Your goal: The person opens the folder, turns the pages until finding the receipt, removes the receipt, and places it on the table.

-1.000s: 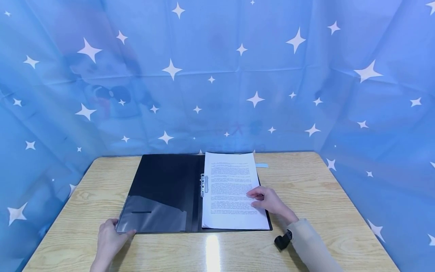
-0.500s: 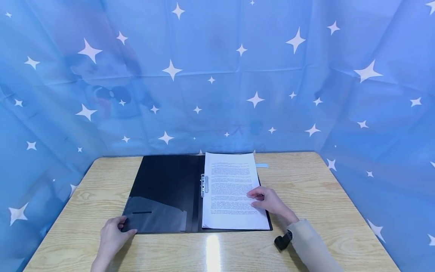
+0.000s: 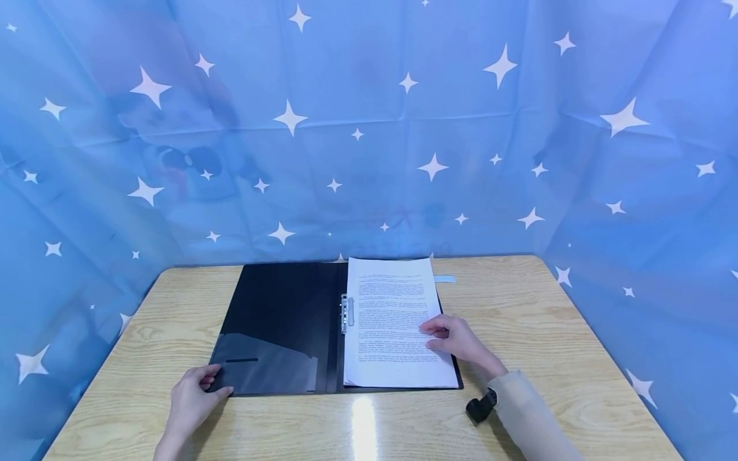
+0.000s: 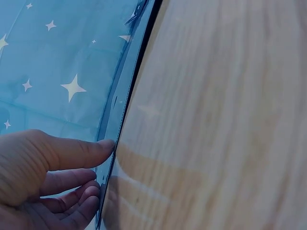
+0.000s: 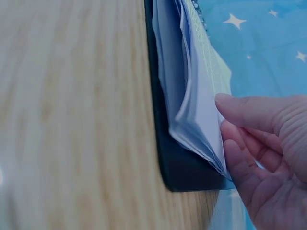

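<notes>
A black lever-clip folder [image 3: 277, 301] lies spread out on the table, with a clear pocket [image 3: 265, 365] on its left cover. On the right side rests a thick stack of printed paper [image 3: 392, 307] beside the metal clip [image 3: 346, 314]. My left hand [image 3: 193, 397] holds the near-left corner of the cover, thumb at the near edge and fingers at the left edge. My right hand [image 3: 458, 339] rests on the stack near its right edge, fingertips and thumb touching the top sheet. In the right wrist view, the sheets' edges [image 5: 192, 115] fan apart slightly.
The wooden table [image 3: 519, 307] carries the folder near its middle. A light-blue strip [image 3: 444, 279] sticks out beyond the stack's far right. A small black device [image 3: 481, 407] is at my right wrist. A star-patterned blue curtain [image 3: 369, 160] hangs behind and at both sides.
The folder's near-left corner and my left fingers have shifted slightly rightward since a second ago. My right hand and the paper stack have stayed in place.
</notes>
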A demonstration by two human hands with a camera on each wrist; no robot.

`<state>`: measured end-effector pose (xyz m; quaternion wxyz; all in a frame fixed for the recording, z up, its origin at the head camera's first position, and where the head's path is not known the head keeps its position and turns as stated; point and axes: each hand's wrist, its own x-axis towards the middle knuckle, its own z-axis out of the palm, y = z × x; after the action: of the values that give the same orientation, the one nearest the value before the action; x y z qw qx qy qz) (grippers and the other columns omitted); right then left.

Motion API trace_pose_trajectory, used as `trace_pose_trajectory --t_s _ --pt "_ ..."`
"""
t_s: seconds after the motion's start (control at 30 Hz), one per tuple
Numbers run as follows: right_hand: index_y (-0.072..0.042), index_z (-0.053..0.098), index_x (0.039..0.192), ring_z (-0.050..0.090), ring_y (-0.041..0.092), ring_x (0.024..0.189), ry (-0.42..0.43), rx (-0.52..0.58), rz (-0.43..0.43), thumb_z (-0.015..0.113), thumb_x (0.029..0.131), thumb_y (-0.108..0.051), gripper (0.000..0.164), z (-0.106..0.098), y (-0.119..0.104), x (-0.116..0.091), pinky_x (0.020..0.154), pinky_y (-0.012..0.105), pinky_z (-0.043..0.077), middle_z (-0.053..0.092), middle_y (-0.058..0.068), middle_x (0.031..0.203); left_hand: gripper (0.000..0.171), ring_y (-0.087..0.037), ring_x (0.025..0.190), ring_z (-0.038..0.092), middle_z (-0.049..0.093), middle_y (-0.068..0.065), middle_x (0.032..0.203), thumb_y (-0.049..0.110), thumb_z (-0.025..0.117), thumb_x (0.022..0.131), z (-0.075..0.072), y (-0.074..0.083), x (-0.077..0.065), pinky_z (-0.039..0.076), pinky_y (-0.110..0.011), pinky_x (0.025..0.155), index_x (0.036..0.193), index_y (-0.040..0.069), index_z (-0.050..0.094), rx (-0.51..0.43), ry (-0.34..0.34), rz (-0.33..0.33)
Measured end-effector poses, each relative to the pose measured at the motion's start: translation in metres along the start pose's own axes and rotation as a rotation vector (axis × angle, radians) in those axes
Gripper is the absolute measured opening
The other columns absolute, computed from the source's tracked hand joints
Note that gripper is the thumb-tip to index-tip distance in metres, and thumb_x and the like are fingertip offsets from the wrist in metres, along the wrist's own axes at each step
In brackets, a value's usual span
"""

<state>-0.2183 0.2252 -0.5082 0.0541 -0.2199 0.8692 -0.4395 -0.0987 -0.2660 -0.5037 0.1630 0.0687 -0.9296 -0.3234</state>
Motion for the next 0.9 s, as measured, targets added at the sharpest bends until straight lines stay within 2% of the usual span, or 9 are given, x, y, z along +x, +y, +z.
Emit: trace_pose_trajectory --t_s 0.23,0.47,0.67,0.77,0.9 --pt "0.0 0.067 0.104 0.06 0.019 0.086 0.004 0.006 0.004 0.071 0.079 -0.001 0.026 -0.0005 0.0009 0.0005 0.074 0.023 0.049 0.065 0.008 0.097 0.042 -0.021 0.072 0.057 0.061 -0.014 0.086 0.001 0.081 0.059 -0.0003 -0.0001 0.0006 0.048 -0.024 0.063 0.097 -0.012 0.065 0.014 -0.02 -0.01" --pt "-0.002 0.068 0.105 0.059 0.015 0.085 0.001 0.009 0.072 0.069 0.081 -0.002 0.024 -0.0012 -0.0054 0.0006 0.073 0.023 0.048 0.066 0.006 0.096 0.043 -0.023 0.074 0.057 0.061 -0.016 0.089 0.0 0.081 0.06 -0.002 0.0001 0.0005 0.049 -0.024 0.064 0.098 -0.012 0.065 0.002 -0.039 -0.041" --pt "0.002 0.068 0.104 0.061 0.017 0.084 -0.009 0.043 0.046 0.068 0.082 -0.001 0.023 -0.0032 -0.0075 0.0027 0.072 0.022 0.048 0.067 0.01 0.095 0.044 -0.026 0.077 0.057 0.06 -0.018 0.091 0.001 0.08 0.062 -0.002 -0.0013 0.0012 0.048 -0.023 0.064 0.1 -0.013 0.064 -0.004 -0.071 -0.068" --pt "0.004 0.067 0.105 0.061 0.02 0.085 -0.01 0.062 0.036 0.067 0.083 -0.002 0.022 -0.0047 -0.0065 0.0031 0.072 0.021 0.048 0.067 0.013 0.096 0.044 -0.026 0.077 0.057 0.06 -0.018 0.091 0.001 0.08 0.062 -0.0016 -0.0023 0.0015 0.048 -0.022 0.064 0.1 -0.013 0.064 -0.006 -0.069 -0.066" --pt "0.003 0.067 0.105 0.06 0.021 0.086 -0.006 0.085 0.063 0.065 0.085 -0.004 0.021 -0.0062 -0.0062 0.0034 0.072 0.021 0.047 0.067 0.015 0.1 0.043 -0.023 0.075 0.057 0.06 -0.016 0.089 0.0 0.08 0.061 -0.0015 -0.0026 0.0015 0.048 -0.023 0.064 0.099 -0.012 0.065 -0.002 -0.049 -0.053"
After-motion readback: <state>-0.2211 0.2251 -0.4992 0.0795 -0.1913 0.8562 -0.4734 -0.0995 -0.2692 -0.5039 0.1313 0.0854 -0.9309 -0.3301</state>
